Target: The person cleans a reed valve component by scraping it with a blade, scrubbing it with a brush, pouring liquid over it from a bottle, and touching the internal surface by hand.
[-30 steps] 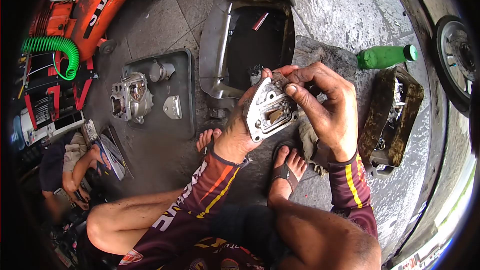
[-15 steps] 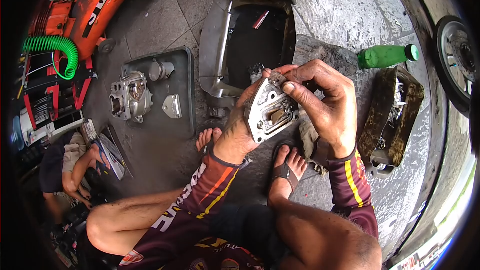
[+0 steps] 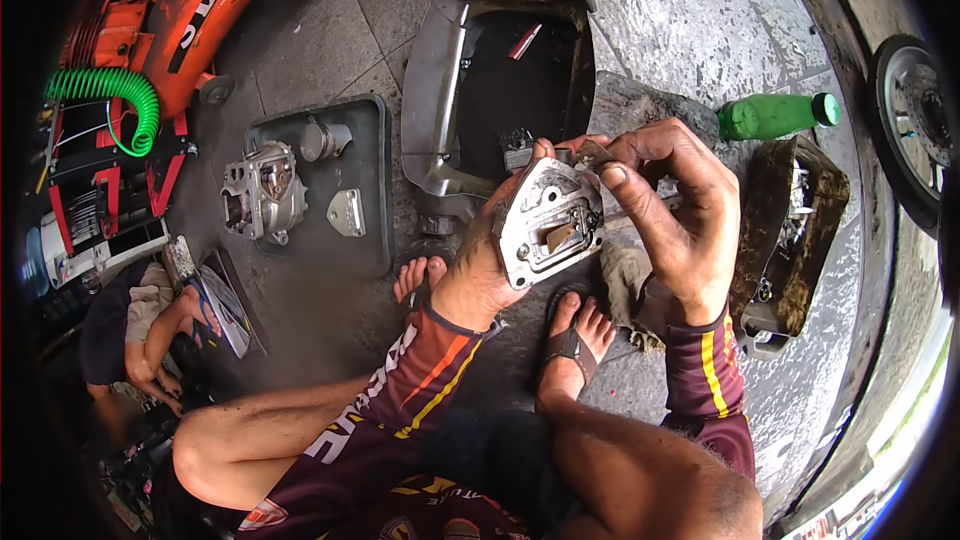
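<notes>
Your left sleeve (image 3: 425, 380) is maroon with orange and yellow stripes and white lettering; your right sleeve (image 3: 700, 370) is maroon, striped yellow. The metal part (image 3: 530, 215) before you is silver-grey, tan inside its recess. The tray (image 3: 384, 185) is dark grey, the bottle (image 3: 772, 118) green, the rag (image 3: 625, 285) dull beige, the coiled hose (image 3: 125, 92) bright green, the tank (image 3: 190, 15) orange-red.

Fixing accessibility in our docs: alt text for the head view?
The left hand holds a metal engine part while the right hand pinches a small dark piece at its upper edge. On the floor, a dark tray holds a metal casting, a cylindrical part and a small plate, beside a large basin; a green bottle is at right.
</notes>
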Action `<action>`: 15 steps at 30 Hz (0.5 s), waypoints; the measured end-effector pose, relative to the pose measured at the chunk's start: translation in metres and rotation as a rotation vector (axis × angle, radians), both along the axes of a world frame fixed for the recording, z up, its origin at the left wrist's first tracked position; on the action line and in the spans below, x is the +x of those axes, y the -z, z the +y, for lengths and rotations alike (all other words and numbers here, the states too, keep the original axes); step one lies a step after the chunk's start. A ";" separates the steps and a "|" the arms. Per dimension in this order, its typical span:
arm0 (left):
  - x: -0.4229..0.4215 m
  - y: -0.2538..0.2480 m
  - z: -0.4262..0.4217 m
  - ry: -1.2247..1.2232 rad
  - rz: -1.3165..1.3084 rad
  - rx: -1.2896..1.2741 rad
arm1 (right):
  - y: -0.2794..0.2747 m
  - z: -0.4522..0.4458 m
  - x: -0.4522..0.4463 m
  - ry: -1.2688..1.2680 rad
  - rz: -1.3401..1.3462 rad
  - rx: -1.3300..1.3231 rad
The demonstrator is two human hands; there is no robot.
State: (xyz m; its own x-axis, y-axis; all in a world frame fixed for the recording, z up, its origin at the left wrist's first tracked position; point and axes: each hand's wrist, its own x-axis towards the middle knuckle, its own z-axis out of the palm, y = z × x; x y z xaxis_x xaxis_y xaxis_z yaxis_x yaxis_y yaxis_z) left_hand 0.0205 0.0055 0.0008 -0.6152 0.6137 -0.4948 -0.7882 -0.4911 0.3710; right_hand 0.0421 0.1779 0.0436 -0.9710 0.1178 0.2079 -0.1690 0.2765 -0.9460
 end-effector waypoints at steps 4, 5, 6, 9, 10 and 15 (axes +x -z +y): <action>-0.003 -0.002 0.005 0.007 0.026 0.034 | -0.004 -0.004 0.003 -0.075 0.035 0.136; -0.001 0.001 0.004 -0.011 0.034 0.095 | -0.002 -0.006 0.003 -0.074 0.025 0.117; 0.001 0.001 0.003 -0.010 0.035 0.095 | 0.000 -0.008 0.001 -0.074 0.016 0.097; 0.005 0.000 0.000 -0.042 0.127 0.090 | 0.003 -0.004 -0.002 -0.037 -0.007 0.148; 0.004 0.002 0.000 -0.039 0.113 0.137 | 0.003 -0.004 -0.002 -0.036 -0.009 0.150; -0.002 0.007 0.001 -0.025 0.037 0.123 | 0.003 -0.008 0.001 -0.069 -0.004 0.114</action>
